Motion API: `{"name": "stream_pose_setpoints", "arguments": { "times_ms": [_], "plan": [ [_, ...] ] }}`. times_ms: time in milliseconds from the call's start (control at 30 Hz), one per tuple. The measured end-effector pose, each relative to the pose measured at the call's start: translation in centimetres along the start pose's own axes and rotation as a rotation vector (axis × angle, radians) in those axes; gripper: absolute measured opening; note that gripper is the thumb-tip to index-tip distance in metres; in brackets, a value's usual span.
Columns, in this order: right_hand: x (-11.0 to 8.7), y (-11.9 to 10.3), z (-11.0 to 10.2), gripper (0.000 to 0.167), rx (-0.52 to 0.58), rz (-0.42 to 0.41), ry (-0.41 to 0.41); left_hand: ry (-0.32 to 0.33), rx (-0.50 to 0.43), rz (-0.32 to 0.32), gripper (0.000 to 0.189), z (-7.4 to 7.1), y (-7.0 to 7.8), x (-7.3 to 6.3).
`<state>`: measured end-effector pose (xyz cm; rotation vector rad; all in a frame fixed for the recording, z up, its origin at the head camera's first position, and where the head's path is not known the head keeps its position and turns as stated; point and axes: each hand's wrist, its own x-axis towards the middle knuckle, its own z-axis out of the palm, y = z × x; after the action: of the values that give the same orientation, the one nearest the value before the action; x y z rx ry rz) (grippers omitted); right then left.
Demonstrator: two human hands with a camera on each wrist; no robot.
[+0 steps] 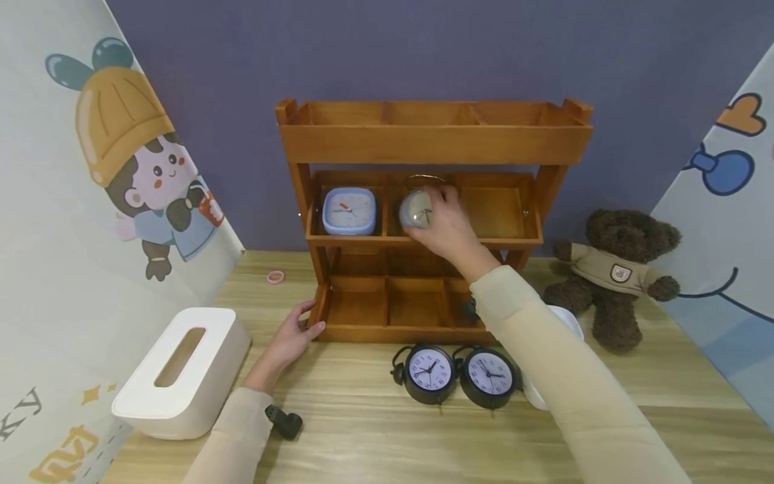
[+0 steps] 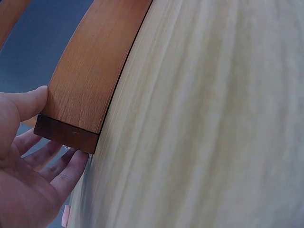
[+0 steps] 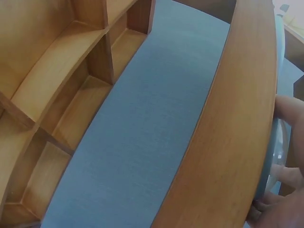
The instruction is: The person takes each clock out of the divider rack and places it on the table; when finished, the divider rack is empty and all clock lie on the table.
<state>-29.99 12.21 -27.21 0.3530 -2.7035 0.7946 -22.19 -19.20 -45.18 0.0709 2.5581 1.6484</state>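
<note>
My right hand [image 1: 447, 225] grips a round, light-coloured alarm clock [image 1: 416, 210] with a thin top handle. This clock is in the middle compartment of the middle tier of a brown wooden shelf [image 1: 435, 144]; the hand covers part of its face. Left of it, a square light-blue clock [image 1: 349, 212] stands in its own compartment. My left hand [image 1: 295, 337] holds the shelf's lower left end, with the thumb on one side and curled fingers on the other in the left wrist view. Two black alarm clocks [image 1: 430, 374] lie face up before the shelf.
A white tissue box [image 1: 199, 383] stands at the left. A brown teddy bear [image 1: 617, 269] sits at the right. A white object [image 1: 567, 319] is partly hidden under the right sleeve. A pink ring [image 1: 275, 277] lies left of the shelf.
</note>
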Motion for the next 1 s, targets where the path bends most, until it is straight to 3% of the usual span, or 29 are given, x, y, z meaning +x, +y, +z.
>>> {"name": "stream_pose_setpoints", "arguments": {
  "times_ms": [300,667,1000],
  "plan": [
    [0.5,0.0,0.3,0.088,0.041,0.0,0.017,0.008,0.011,-0.001,0.062,-0.1,-0.1,0.0],
    [0.4,0.5,0.1,0.088,0.138,0.001,0.141,0.008,0.009,-0.002,0.061,0.1,-0.2,0.1],
    [-1.7,-0.5,-1.4,0.084,0.215,-0.044,0.187,0.012,0.004,-0.001,0.061,0.1,-0.1,0.1]
  ]
}}
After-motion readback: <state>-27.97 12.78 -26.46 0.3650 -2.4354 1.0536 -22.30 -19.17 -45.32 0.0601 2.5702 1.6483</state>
